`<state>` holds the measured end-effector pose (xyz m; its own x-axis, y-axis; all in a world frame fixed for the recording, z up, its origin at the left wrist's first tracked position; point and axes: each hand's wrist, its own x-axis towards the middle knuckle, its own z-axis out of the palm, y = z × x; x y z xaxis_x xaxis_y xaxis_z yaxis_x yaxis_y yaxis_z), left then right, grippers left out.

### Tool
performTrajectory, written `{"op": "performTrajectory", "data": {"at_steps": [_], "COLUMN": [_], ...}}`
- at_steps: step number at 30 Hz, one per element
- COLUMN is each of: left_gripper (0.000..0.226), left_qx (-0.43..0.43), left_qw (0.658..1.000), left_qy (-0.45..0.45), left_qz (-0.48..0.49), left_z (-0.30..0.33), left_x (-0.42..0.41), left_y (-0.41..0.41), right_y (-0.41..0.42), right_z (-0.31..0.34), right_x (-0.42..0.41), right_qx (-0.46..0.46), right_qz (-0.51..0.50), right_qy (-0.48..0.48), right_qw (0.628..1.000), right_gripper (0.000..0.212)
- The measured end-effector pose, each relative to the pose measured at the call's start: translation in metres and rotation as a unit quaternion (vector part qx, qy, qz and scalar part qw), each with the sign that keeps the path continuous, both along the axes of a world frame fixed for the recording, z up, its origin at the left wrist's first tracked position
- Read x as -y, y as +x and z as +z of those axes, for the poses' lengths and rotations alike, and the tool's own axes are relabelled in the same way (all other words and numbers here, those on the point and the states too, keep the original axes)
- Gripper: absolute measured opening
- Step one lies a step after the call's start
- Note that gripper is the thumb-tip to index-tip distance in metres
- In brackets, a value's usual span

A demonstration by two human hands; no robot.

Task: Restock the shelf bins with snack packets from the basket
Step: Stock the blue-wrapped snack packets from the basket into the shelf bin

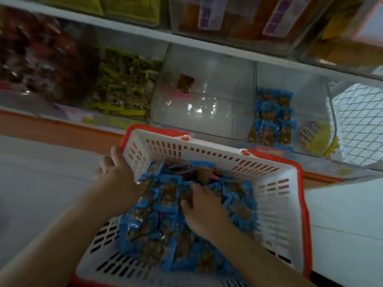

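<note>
The right hand (202, 212) rests with fingers curled into the blue snack packets (165, 224); whether it pinches one, I cannot tell. The left hand (116, 168) grips the basket (277, 204) rim at nine o'clock. A one-sided hold could tip packets out before the near-empty bin (203, 112) at twelve.

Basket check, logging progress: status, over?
Left hand grips basket rim. Right hand on blue packets, grip unclear. Blue bin partly stocked. Nothing blocking.
</note>
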<state>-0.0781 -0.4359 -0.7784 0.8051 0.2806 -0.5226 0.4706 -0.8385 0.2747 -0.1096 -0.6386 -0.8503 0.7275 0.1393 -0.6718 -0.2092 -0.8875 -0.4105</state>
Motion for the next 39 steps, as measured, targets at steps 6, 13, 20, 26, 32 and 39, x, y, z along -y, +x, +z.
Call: {"op": "performTrajectory", "data": {"at_steps": [6,13,20,26,32,39], "left_gripper": [0.107,0.099,0.066,0.075,0.078,0.096], "left_qx": [-0.053,-0.057,0.232,0.222,0.184,0.239], "left_qw": [0.999,0.998,0.962,0.916,0.905,0.87], "left_qy": [-0.01,-0.033,-0.066,-0.091,0.012,0.07], "left_qz": [0.006,0.01,-0.125,-0.321,-0.384,-0.425], "left_z": [0.006,0.013,0.035,0.023,-0.023,-0.042], "left_x": [0.0,-0.003,0.027,0.09,0.113,0.117], "left_y": [0.004,0.01,0.006,0.023,0.036,0.036], "right_y": [0.02,0.011,0.007,0.044,0.154,0.276], "right_z": [-0.025,-0.005,0.068,0.127,0.094,0.041], "right_x": [-0.056,-0.025,0.06,0.136,0.181,0.171], "right_qx": [0.04,0.066,0.007,0.188,0.347,0.337], "right_qz": [-0.159,-0.216,-0.39,-0.464,-0.469,-0.422], "right_qy": [-0.002,0.002,0.175,0.253,0.134,0.039], "right_qw": [0.986,0.974,0.904,0.828,0.801,0.841], "right_gripper": [0.073,0.014,0.016,0.006,0.023,0.012]}}
